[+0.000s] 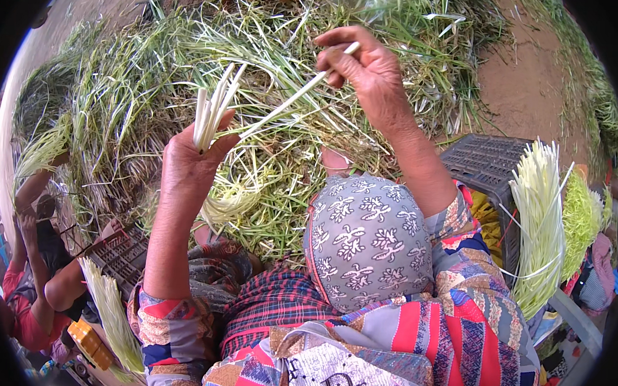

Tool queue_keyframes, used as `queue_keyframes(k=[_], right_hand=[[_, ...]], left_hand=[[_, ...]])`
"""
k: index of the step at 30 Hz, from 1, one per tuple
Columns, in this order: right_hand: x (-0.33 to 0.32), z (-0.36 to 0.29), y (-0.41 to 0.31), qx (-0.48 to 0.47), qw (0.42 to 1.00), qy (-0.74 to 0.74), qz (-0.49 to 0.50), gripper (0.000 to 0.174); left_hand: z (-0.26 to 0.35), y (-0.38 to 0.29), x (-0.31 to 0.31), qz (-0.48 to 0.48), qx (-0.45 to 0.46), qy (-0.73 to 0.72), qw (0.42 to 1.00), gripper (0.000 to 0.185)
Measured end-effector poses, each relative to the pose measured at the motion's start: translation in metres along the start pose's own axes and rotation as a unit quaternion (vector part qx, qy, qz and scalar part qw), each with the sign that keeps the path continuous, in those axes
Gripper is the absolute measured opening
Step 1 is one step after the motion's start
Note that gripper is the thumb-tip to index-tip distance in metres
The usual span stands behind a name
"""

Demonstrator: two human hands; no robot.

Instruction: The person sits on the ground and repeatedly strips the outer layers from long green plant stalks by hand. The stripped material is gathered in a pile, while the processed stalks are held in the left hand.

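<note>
My left hand grips a small bunch of pale vegetable stalks, their cut-looking white ends pointing up past the thumb. Pale yellow-green leaves curl out below that hand, and some may be the tails of the same bunch. Farther up and to the right, my right hand pinches a single long white stalk between thumb and fingers. This stalk slants down to the left, its greener end passing close to my left hand. Under both hands spreads a heap of green leaves and trimmings.
A dark plastic crate stands at my right, with upright bundles of pale stalks beside it. Left of me are another crate, a stalk bundle and a seated person holding greens. Bare ground shows at upper right.
</note>
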State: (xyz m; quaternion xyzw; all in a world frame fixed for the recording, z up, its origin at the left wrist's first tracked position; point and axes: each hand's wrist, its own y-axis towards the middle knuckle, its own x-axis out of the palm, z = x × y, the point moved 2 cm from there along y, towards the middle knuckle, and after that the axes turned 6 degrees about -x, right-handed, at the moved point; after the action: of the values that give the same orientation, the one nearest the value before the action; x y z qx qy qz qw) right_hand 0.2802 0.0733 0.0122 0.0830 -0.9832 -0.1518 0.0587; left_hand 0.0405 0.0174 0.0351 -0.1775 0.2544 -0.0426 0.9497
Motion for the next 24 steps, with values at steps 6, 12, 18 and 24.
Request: queue_keyframes(k=[6, 12, 18, 24], right_hand=[[0.046, 0.037, -0.005, 0.144, 0.933, 0.272, -0.188, 0.024], [0.003, 0.178, 0.005, 0.310, 0.949, -0.039, -0.044, 0.022], [0.007, 0.270, -0.038, 0.266, 0.872, -0.384, -0.145, 0.032], [0.009, 0.241, -0.039, 0.230, 0.887, -0.385, -0.113, 0.025]], left_hand=[[0.018, -0.011, 0.005, -0.091, -0.062, -0.039, 0.993, 0.025], [0.018, -0.020, -0.110, 0.321, 0.079, 0.111, 0.937, 0.017], [-0.008, -0.039, -0.188, 0.474, 0.097, 0.321, 0.814, 0.026], [-0.030, -0.018, -0.133, 0.288, 0.026, 0.160, 0.944, 0.032]])
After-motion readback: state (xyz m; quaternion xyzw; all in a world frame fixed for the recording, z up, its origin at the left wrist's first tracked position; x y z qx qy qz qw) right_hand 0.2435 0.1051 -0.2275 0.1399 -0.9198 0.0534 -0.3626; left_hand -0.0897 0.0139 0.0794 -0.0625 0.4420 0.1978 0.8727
